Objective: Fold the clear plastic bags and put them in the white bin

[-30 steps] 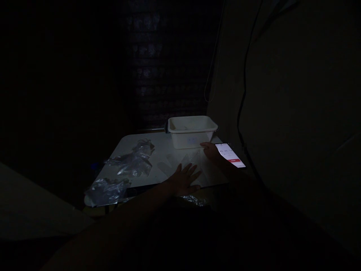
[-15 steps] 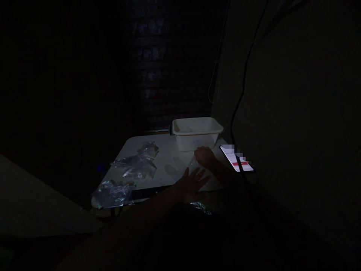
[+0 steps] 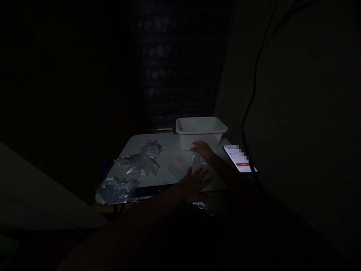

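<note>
My left hand [image 3: 196,184] lies with its fingers spread at the near edge of the white table, over the lower end of a clear plastic bag [image 3: 196,160]. Just beyond it, my right hand [image 3: 203,151] is held above the bag, fingers stretched toward the left and thumb a little apart from them. The bag's upper part is right below the right hand; whether they touch is hard to see in the dim light. Behind that hand stands a white plastic tub [image 3: 201,140], its inside mostly in shadow.
Crumpled clear plastic bags [image 3: 143,162] lie on the table's left side, with another plastic bag [image 3: 117,190] at the near left corner. A lit phone [image 3: 238,160] lies at the right edge. A dark cable [image 3: 254,82] hangs in front of the right wall.
My right hand has gone from a closed fist on the bag to loosened, stretched fingers. My left hand stays spread in place. The whole view has shifted slightly.
</note>
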Demonstrator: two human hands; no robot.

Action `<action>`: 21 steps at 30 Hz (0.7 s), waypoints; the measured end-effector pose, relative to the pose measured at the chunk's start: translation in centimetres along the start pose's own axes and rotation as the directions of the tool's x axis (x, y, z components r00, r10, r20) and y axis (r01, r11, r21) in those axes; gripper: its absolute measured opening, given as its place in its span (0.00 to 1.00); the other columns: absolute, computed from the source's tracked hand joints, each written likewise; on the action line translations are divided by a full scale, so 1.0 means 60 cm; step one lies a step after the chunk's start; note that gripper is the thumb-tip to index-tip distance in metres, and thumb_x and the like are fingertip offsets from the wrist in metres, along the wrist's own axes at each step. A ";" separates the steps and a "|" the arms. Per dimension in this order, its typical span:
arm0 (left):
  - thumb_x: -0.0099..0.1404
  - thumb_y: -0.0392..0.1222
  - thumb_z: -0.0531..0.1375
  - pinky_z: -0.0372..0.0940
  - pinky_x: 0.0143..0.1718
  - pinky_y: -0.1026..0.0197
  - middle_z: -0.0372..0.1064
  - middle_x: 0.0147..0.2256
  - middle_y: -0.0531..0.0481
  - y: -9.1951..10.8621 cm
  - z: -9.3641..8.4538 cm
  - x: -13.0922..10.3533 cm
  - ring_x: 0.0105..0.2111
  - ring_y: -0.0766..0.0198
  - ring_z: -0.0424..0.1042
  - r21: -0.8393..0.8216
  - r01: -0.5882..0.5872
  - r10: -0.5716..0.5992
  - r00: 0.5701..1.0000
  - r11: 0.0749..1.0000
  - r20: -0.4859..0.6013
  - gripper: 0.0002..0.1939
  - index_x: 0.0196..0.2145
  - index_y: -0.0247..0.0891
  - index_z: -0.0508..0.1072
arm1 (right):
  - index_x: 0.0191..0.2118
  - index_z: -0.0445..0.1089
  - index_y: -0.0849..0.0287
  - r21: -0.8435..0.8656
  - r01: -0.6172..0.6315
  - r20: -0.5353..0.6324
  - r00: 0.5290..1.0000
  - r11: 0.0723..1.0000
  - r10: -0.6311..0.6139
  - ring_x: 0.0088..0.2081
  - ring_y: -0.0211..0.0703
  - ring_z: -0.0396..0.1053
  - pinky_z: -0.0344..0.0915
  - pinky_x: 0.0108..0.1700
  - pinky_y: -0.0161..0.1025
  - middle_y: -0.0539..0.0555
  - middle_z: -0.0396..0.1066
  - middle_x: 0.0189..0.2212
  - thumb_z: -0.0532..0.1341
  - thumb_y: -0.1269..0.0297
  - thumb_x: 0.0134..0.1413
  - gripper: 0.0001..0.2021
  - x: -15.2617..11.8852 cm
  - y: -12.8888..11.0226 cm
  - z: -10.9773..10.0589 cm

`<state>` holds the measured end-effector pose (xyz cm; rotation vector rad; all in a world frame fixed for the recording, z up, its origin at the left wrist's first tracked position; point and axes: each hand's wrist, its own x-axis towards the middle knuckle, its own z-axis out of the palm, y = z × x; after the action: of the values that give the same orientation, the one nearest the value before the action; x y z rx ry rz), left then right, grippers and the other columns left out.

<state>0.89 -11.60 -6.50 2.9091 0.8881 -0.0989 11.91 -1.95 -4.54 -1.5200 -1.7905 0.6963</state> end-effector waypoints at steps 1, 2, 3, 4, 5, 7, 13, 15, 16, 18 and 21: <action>0.57 0.56 0.38 0.35 0.48 0.41 0.33 0.56 0.43 -0.001 -0.001 0.002 0.55 0.51 0.32 -0.007 0.004 -0.004 1.000 1.000 -0.004 0.30 0.54 0.42 0.42 | 0.41 0.60 0.65 0.093 0.022 -0.046 0.999 0.995 -0.018 0.36 0.37 0.66 0.62 0.36 0.34 0.57 0.68 0.36 0.50 0.72 0.42 0.16 0.000 0.001 -0.001; 0.57 0.57 0.37 0.35 0.48 0.41 0.33 0.56 0.43 -0.002 -0.001 0.004 0.55 0.52 0.32 -0.014 0.008 -0.008 1.000 1.000 -0.007 0.29 0.54 0.42 0.42 | 0.41 0.60 0.65 0.161 0.054 -0.101 0.994 0.986 -0.038 0.36 0.37 0.66 0.62 0.37 0.35 0.57 0.68 0.36 0.49 0.74 0.40 0.17 0.000 0.003 -0.003; 0.57 0.57 0.37 0.35 0.48 0.41 0.34 0.56 0.44 -0.003 -0.002 0.006 0.55 0.53 0.33 -0.021 0.013 -0.013 1.000 1.000 -0.009 0.29 0.54 0.43 0.42 | 0.39 0.61 0.65 0.188 0.092 -0.160 0.985 0.978 -0.062 0.37 0.38 0.65 0.61 0.38 0.36 0.57 0.68 0.35 0.49 0.75 0.38 0.17 -0.001 0.006 -0.006; 0.57 0.57 0.36 0.35 0.48 0.41 0.34 0.56 0.44 -0.005 -0.003 0.008 0.55 0.53 0.33 -0.025 0.019 -0.020 1.000 0.999 -0.009 0.29 0.54 0.43 0.42 | 0.37 0.62 0.64 0.167 0.126 -0.213 0.973 0.978 -0.089 0.37 0.38 0.65 0.61 0.40 0.37 0.57 0.68 0.35 0.48 0.76 0.37 0.16 -0.002 0.009 -0.010; 0.57 0.57 0.36 0.35 0.48 0.41 0.34 0.56 0.44 -0.006 -0.004 0.010 0.55 0.53 0.33 -0.027 0.024 -0.024 1.000 0.999 -0.005 0.29 0.54 0.43 0.43 | 0.34 0.63 0.63 0.122 0.150 -0.255 0.960 0.981 -0.116 0.38 0.39 0.64 0.60 0.41 0.37 0.56 0.68 0.35 0.48 0.77 0.35 0.15 -0.004 0.013 -0.015; 0.57 0.57 0.36 0.35 0.49 0.42 0.35 0.56 0.44 -0.009 -0.008 0.012 0.55 0.53 0.34 -0.026 0.024 -0.023 1.000 0.999 0.004 0.29 0.54 0.42 0.43 | 0.29 0.64 0.61 0.043 0.162 -0.273 0.951 0.986 -0.144 0.36 0.39 0.65 0.60 0.41 0.38 0.55 0.68 0.32 0.48 0.77 0.34 0.13 -0.011 0.019 -0.023; 0.60 0.53 0.36 0.38 0.49 0.47 0.36 0.56 0.46 -0.040 -0.028 -0.015 0.55 0.56 0.36 -0.033 0.105 -0.108 0.989 0.994 -0.103 0.26 0.54 0.42 0.44 | 0.22 0.62 0.62 0.271 -0.041 0.029 0.999 0.962 0.034 0.14 0.32 0.59 0.58 0.18 0.31 0.47 0.64 0.15 0.49 0.76 0.35 0.07 -0.034 0.030 -0.039; 0.60 0.50 0.38 0.43 0.49 0.51 0.40 0.55 0.44 -0.063 -0.036 -0.033 0.54 0.57 0.41 -0.055 0.194 -0.200 0.965 0.979 -0.168 0.25 0.53 0.39 0.47 | 0.21 0.62 0.62 0.359 -0.112 0.129 0.989 0.927 0.069 0.11 0.30 0.58 0.54 0.14 0.28 0.46 0.63 0.13 0.49 0.76 0.35 0.07 -0.035 0.030 -0.040; 0.60 0.48 0.39 0.46 0.49 0.54 0.44 0.54 0.41 -0.076 -0.040 -0.042 0.52 0.57 0.46 -0.057 0.247 -0.253 0.944 0.967 -0.210 0.24 0.52 0.35 0.50 | 0.21 0.62 0.62 0.387 -0.140 0.168 0.982 0.911 0.080 0.11 0.30 0.58 0.52 0.12 0.27 0.46 0.63 0.13 0.49 0.77 0.35 0.07 -0.035 0.030 -0.038; 0.60 0.43 0.40 0.52 0.44 0.59 0.57 0.47 0.40 -0.100 -0.047 -0.059 0.46 0.60 0.57 -0.064 0.360 -0.364 0.899 0.931 -0.244 0.21 0.47 0.32 0.58 | 0.21 0.62 0.62 0.405 -0.172 0.217 0.972 0.898 0.088 0.10 0.29 0.57 0.50 0.11 0.26 0.45 0.63 0.12 0.50 0.77 0.35 0.06 -0.034 0.030 -0.034; 0.59 0.41 0.41 0.58 0.35 0.61 0.66 0.34 0.40 -0.121 -0.057 -0.075 0.35 0.60 0.66 -0.027 0.573 -0.570 0.808 0.819 -0.152 0.19 0.34 0.31 0.68 | 0.18 0.61 0.62 0.355 -0.204 0.295 0.950 0.912 0.098 0.09 0.29 0.56 0.49 0.10 0.26 0.44 0.60 0.09 0.51 0.78 0.34 0.06 -0.035 0.032 -0.025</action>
<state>-6.79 -7.74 -3.22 2.5771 1.7770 0.0778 14.45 -3.73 -5.41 -1.3530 -1.6101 1.3063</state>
